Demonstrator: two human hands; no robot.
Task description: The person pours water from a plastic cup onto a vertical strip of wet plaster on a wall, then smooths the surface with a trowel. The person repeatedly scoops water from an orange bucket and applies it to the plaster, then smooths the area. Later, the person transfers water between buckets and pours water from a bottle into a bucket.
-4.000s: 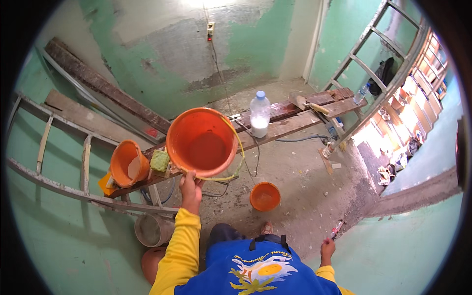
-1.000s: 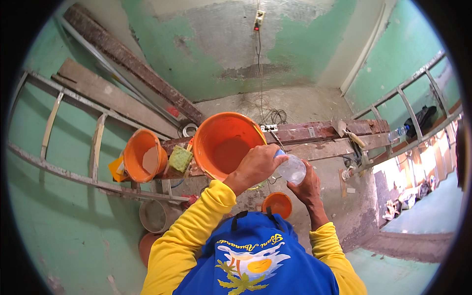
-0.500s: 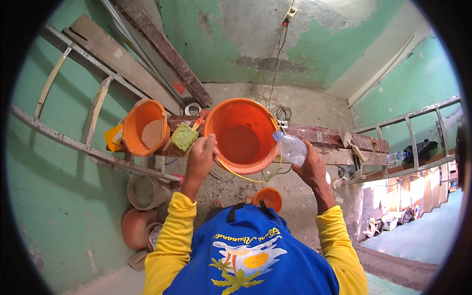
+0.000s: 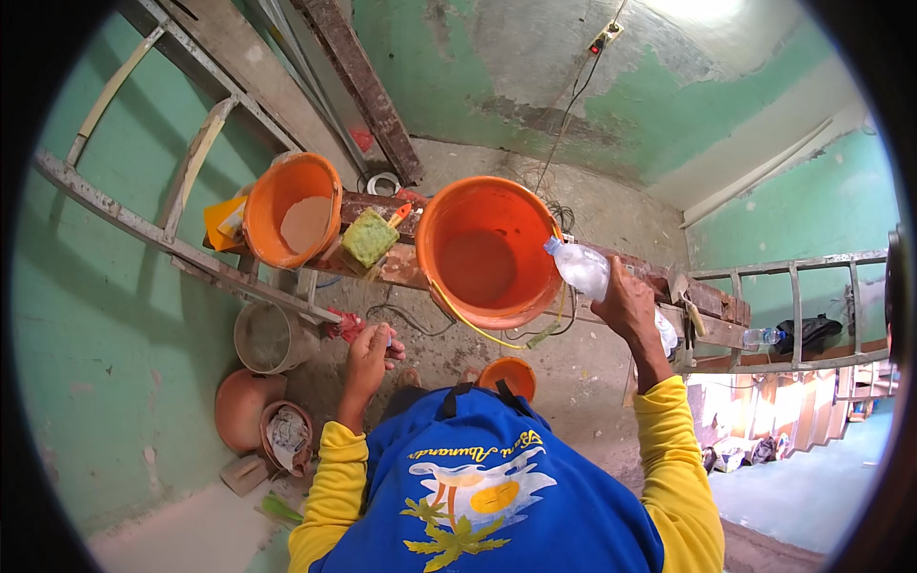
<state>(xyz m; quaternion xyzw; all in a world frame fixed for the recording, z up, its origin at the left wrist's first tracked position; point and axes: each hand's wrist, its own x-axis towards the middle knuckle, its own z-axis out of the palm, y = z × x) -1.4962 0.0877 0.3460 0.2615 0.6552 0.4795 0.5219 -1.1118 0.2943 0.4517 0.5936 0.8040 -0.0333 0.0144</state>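
Note:
My right hand [image 4: 626, 301] is wrapped round a clear plastic bottle [image 4: 583, 268]. The bottle lies tilted, its neck pointing left at the right rim of a large orange bucket [image 4: 435, 215]. Inside that bucket is a brownish-pink liquid or mix [image 4: 479, 266]. My left hand [image 4: 369, 359] is closed in front of my body, below and left of the bucket; a small pale-blue bit shows at its fingertips, too small to name. Left of the bucket, a green sponge [image 4: 369, 239] and an orange-handled brush [image 4: 400, 215] rest on the plank.
A smaller orange bucket [image 4: 328, 205] with pale material stands left on the wooden plank [image 4: 406, 265]. Metal ladder frames [image 4: 143, 218] support both sides. On the floor are a small orange bucket [image 4: 508, 372], a grey bucket [image 4: 272, 339] and loose cable [image 4: 413, 323].
My left hand has moved from the bucket's left rim down toward my body. The bottle stays in my right hand by the right rim. The whole view has shifted and turned slightly.

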